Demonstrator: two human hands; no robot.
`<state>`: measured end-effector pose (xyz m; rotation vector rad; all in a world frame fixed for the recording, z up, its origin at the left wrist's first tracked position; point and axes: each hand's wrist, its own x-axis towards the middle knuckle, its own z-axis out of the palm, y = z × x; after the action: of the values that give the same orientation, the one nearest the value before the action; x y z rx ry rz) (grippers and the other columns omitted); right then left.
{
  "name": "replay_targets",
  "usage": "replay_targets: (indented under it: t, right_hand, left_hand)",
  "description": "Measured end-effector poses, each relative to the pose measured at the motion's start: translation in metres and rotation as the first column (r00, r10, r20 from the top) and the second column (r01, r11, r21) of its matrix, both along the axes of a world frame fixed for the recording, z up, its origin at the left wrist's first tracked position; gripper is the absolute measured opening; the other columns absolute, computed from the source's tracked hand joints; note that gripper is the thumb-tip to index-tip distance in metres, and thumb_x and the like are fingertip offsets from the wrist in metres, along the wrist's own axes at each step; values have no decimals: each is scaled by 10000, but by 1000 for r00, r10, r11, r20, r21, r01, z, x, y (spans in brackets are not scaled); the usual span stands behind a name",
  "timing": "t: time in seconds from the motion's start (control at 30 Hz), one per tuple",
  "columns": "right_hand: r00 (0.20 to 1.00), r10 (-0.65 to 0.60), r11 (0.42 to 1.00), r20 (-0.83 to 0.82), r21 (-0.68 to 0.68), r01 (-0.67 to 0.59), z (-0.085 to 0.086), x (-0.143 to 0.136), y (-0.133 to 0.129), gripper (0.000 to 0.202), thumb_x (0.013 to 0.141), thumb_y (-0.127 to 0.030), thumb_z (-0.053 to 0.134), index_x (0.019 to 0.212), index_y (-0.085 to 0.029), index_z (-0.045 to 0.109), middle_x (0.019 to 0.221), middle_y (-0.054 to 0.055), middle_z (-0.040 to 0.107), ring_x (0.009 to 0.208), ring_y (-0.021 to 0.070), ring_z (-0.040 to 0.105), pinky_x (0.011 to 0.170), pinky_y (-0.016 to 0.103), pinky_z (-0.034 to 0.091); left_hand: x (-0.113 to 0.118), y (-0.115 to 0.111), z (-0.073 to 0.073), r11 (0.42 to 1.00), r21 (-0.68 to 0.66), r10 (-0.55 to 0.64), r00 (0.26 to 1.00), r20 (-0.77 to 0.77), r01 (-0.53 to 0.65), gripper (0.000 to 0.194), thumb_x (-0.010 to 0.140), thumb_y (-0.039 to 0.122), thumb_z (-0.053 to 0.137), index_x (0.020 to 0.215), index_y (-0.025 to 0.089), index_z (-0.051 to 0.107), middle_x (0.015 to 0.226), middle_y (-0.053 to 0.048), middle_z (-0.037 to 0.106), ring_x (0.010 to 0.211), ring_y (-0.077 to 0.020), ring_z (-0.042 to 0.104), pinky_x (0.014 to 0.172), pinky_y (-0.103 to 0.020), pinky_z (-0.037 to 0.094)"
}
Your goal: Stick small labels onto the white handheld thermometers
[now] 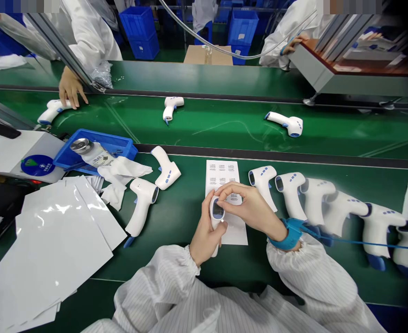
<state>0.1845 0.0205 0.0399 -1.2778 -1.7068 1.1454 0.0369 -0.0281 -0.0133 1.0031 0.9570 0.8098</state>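
Note:
A white infrared thermometer (218, 211) stands upright in my left hand (206, 231), its dark display turned up towards me. The fingers of that hand are wrapped round its body. My right hand (247, 206), with a blue wrist strap (290, 232), is at the top of the display, thumb and forefinger closed together. Whatever lies between those fingertips is too small to make out. Under both hands is a white sheet (237, 233) printed with rows of small labels. Two more thermometers, one nearer (141, 208) and one farther (165, 169), lie to the left.
Several thermometers (290, 189) form a row on the right. Glossy white sheets (65, 231) are stacked at left, near a blue tray (100, 136) with a metal can (91, 151). Beyond runs a green conveyor (218, 120) carrying thermometers; a co-worker's hand (71, 88) touches one.

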Motion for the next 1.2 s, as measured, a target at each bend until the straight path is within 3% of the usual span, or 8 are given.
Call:
replay_targets:
  t: [0.3,0.4,0.5,0.77,0.9,1.0,1.1,1.2]
  right_hand:
    - [1000,-7,1000,5,8,7,-1,0,0,96,783,-131,612,741,-217,610,937,16,691,932,187,655,879,350,510]
    - [1000,-2,1000,1,15,2,-1,0,0,94,789,-135,609,743,-217,613,935,15,691,928,185,655,869,349,513]
    - [1000,-6,1000,1,18,6,-2,0,0,94,782,-133,616,741,-218,616,929,15,693,921,189,657,866,358,515]
    - [1000,-11,1000,-9,15,11,-2,0,1,93,776,-143,629,730,-224,616,912,10,696,896,187,663,850,354,519]
    - [1000,-9,1000,-13,16,9,-2,0,1,92,775,-144,632,730,-223,614,914,10,696,894,185,663,850,354,516]
    - [1000,-10,1000,-18,14,10,-2,-1,1,87,779,-155,630,725,-222,614,910,12,696,897,189,662,847,360,516]
    - [1000,-7,1000,-23,13,7,-2,-1,1,90,782,-154,628,724,-221,614,908,13,696,902,190,661,850,362,516]
    - [1000,-3,1000,-24,17,4,-2,-1,1,92,783,-146,629,731,-221,616,910,12,695,906,188,660,854,361,515]
  left_hand:
    - [-2,0,0,1000,1,-9,999,47,9,694,893,283,509,1458,421,130,1577,-29,149,697,-129,582,439,-251,482]
    - [-4,1,-1,999,42,-1,1000,-26,2,685,896,324,496,1481,351,141,1548,-56,233,979,-246,617,659,-338,567]
    - [-5,2,-3,994,105,18,997,-73,-10,665,906,340,467,1491,284,157,1475,-79,357,1232,-311,489,935,-437,506]
    - [-4,1,-5,990,136,32,997,-65,-23,659,901,287,456,1492,269,164,1419,-86,417,1295,-320,422,1036,-498,420]
    - [-4,1,-5,994,107,31,999,-41,-26,665,899,281,463,1491,288,159,1444,-87,380,1218,-300,492,957,-450,481]
    - [-4,1,-3,1000,29,10,1000,7,-10,681,903,300,470,1492,326,128,1438,-102,373,907,-219,622,688,-349,554]
    - [-4,0,-1,999,-47,0,998,68,3,693,905,319,482,1487,359,108,1385,-112,415,609,-106,551,466,-255,476]
    - [-3,0,1,997,-71,14,995,100,-7,676,912,337,480,1482,360,118,1305,-104,467,525,-62,484,440,-232,448]
